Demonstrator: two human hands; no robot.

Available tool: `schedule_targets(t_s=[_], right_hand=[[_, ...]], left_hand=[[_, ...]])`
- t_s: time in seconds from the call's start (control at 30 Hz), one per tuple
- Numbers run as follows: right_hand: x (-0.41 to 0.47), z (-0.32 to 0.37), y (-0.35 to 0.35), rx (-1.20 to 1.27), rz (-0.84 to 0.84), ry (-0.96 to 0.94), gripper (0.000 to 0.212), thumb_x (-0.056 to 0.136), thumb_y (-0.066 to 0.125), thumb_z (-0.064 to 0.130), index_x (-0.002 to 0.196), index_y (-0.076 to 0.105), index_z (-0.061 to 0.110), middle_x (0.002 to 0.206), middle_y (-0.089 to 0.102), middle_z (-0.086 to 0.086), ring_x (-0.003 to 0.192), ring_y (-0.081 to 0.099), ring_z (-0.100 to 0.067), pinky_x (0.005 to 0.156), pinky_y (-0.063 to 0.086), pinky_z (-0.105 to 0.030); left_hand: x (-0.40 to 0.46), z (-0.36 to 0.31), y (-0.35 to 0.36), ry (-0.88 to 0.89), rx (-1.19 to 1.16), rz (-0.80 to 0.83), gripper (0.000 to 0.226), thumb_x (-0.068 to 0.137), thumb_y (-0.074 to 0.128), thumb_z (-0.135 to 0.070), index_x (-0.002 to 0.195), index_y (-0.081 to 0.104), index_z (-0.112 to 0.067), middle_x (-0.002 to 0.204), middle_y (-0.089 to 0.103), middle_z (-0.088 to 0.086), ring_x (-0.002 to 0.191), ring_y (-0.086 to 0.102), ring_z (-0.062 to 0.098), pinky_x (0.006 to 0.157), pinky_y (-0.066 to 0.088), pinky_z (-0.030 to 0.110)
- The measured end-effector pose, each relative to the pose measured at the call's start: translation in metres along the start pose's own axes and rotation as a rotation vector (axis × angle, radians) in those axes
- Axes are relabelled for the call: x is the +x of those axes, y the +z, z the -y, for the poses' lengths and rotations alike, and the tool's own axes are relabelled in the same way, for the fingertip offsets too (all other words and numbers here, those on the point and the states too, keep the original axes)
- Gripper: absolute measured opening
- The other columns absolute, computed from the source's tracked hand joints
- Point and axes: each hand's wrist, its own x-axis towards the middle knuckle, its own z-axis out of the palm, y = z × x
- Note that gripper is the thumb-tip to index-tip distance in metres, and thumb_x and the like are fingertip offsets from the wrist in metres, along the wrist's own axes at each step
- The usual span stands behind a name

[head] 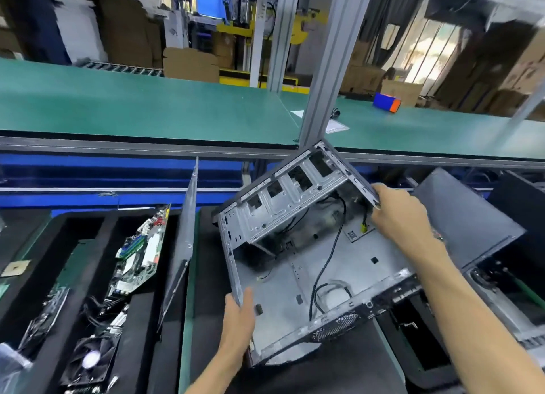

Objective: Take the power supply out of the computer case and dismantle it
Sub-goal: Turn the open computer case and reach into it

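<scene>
Both hands are holding the computer case (309, 263) tilted up off the desk (206, 320), open side facing the camera. Left hand (239, 317) is gripping the near-left edge, thumb wrapped over the rim; right hand (398, 213) is pinching the far-right top edge, fingers curled on it. Case is looking nearly gutted: bare metal tray, empty drive cage (283, 199), only loose black cables (327, 263) trailing inside. No power supply visible in the case, so removal is likely done or the unit is sitting out of sight; cannot tell. No dismantling showing yet.

Room: motherboard (141, 255) and a fan (91, 358) are lying in black trays to the left, a side panel (182, 246) is standing upright just beside the case, another dark case (466, 225) is crowding the right. Open green bench (132, 107) behind, well apart. Sharp sheet-metal rims under both grips.
</scene>
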Motion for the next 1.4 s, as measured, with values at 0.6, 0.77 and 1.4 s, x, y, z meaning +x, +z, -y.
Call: schedule_targets(t_s=[0.6, 0.77, 1.4], right_hand=[[-0.046, 0.050, -0.014, 0.039, -0.271, -0.398, 0.072, 0.084, 0.073, 0.006, 0.148, 0.056, 0.031, 0.142, 0.065, 0.004, 0.131, 0.061, -0.021, 0.074, 0.060, -0.040], [-0.052, 0.047, -0.010, 0.089, -0.290, -0.416, 0.069, 0.079, 0.080, 0.010, 0.143, 0.062, 0.028, 0.137, 0.068, 0.002, 0.126, 0.065, -0.024, 0.081, 0.061, -0.040], [-0.087, 0.057, -0.008, 0.431, -0.394, -0.410, 0.035, 0.089, 0.079, 0.028, 0.122, 0.071, 0.020, 0.121, 0.067, 0.003, 0.115, 0.060, -0.019, 0.097, 0.048, -0.035]], left_hand=[[0.039, -0.014, 0.015, 0.006, 0.231, 0.218, 0.027, 0.106, 0.039, -0.031, 0.106, 0.060, -0.014, 0.099, 0.073, 0.003, 0.092, 0.071, 0.021, 0.072, 0.052, 0.030], [0.032, -0.074, 0.002, 0.411, -0.044, -0.208, 0.010, 0.101, 0.053, -0.021, 0.109, 0.048, -0.021, 0.098, 0.065, 0.001, 0.090, 0.064, 0.013, 0.059, 0.046, 0.014], [0.026, -0.152, -0.041, 0.706, 0.105, -0.399, 0.072, 0.090, 0.066, -0.012, 0.149, 0.025, -0.016, 0.151, 0.029, 0.008, 0.142, 0.026, 0.021, 0.118, 0.024, 0.036]])
